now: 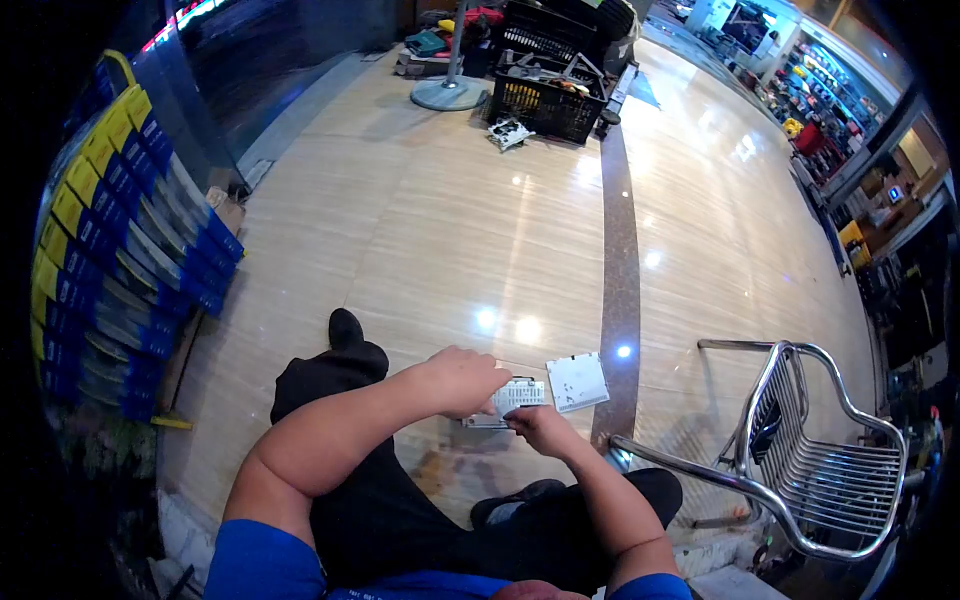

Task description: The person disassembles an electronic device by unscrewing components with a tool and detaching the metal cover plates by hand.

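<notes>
A flat metal unit with a slotted, light-grey face (522, 392) is between my two hands, low over the tiled floor in front of my crossed legs. My left hand (464, 382) is closed at its upper left side, its fingertips over the unit. At the lower edge, my right hand (543, 430) pinches something small and dark that I cannot make out. A square white metal plate with dark marks (578, 382) lies on the floor just right of the unit.
A metal chair (830, 470) lies at the right. Blue and yellow packages (120, 240) hang on a rack at the left. A black crate of tools (548, 105), a round pole base (448, 94) and a small metal part (509, 134) are ahead.
</notes>
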Demonstrator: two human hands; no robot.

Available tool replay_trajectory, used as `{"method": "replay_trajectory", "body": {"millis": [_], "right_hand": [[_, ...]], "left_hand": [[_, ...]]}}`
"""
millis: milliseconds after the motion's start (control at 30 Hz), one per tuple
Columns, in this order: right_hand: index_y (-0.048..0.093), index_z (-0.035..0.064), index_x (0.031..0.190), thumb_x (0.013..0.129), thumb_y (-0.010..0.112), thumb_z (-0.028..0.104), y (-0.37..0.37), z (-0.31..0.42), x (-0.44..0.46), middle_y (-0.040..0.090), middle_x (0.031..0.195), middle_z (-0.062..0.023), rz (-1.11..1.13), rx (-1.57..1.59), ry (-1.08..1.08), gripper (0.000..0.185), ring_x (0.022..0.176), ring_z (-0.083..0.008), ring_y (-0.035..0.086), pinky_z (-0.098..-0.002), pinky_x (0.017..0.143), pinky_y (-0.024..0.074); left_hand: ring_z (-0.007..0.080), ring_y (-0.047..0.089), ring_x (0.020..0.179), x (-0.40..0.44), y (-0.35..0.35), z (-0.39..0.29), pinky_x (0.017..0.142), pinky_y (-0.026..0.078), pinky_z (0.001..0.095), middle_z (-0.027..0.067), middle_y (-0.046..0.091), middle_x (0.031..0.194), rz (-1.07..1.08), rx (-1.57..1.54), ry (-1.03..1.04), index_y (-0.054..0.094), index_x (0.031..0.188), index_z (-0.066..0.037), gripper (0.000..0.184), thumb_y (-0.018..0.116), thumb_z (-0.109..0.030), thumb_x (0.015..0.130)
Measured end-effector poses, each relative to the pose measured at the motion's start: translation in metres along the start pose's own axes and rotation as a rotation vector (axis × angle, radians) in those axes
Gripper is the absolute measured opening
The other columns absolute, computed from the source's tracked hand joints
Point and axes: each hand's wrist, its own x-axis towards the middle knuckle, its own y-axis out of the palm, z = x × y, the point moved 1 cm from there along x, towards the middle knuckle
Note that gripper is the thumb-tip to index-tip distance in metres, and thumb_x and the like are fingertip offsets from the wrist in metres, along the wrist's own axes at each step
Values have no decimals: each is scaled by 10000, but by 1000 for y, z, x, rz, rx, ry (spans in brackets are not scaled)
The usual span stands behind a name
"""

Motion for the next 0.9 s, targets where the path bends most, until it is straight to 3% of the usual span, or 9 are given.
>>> {"method": "replay_trajectory", "body": {"millis": [167,600,667,900], "right_hand": [[720,57,1124,964,660,164,-3,10,-3,722,979,-204,-26,-43,-106,201,907,-380,692,-434,798,550],[723,48,1099,959,672,205,4,6,0,722,936,-203,36,-60,-63,216,847,-392,686,-457,769,548],[725,45,1077,954,685,211,-1,15,-1,722,922,-201,16,-62,29,211,839,-396,687,-460,754,546],[710,54,1111,946,695,201,2,2,-1,719,934,-204,49,-89,-48,221,857,-398,688,-466,759,541]], "left_hand": [[385,638,1127,0,2,0,938,517,500,169,651,1164,-13,-10,7,570,1290,-108,455,708,-334,921],[374,642,1126,-1,3,2,931,522,499,163,653,1173,-23,12,8,561,1313,-116,480,717,-331,913],[374,643,1125,-1,3,2,929,523,500,163,653,1173,-25,9,5,559,1313,-116,483,717,-333,912],[378,643,1126,1,3,1,933,521,497,164,652,1174,-7,4,5,561,1315,-115,486,715,-341,913]]}}
